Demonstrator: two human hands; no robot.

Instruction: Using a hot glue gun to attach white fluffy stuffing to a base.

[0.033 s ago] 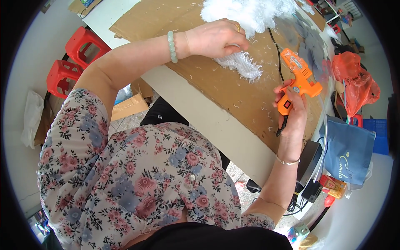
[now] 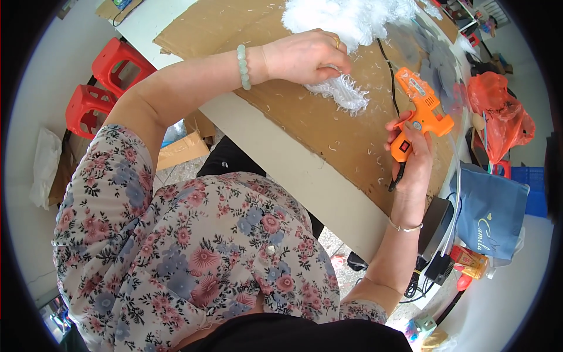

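My left hand (image 2: 311, 57), with a green bead bracelet at the wrist, is closed over a small piece of shaggy white fabric (image 2: 346, 97). Its fingertips pinch one end, and the fringed end sticks out toward the right over the brown cardboard (image 2: 281, 123). In my right hand (image 2: 417, 154) is an orange hot glue gun (image 2: 417, 100), its handle wrapped by the fingers and its body tilted up above the cardboard. The gun's nozzle does not show clearly. A large heap of fluffy white material (image 2: 346, 20) lies beyond my left hand.
Flat grey pieces (image 2: 440, 64) lie at the far right of the table. A black cord (image 2: 390, 79) crosses the cardboard beside the glue gun. Red stools (image 2: 120, 64) stand at the left. A red plastic bag (image 2: 498, 108) and a blue bag (image 2: 489, 211) are at the right.
My left hand has shifted very slightly toward me, with the white fabric piece still in its fingers. The right hand and the glue gun look the same.
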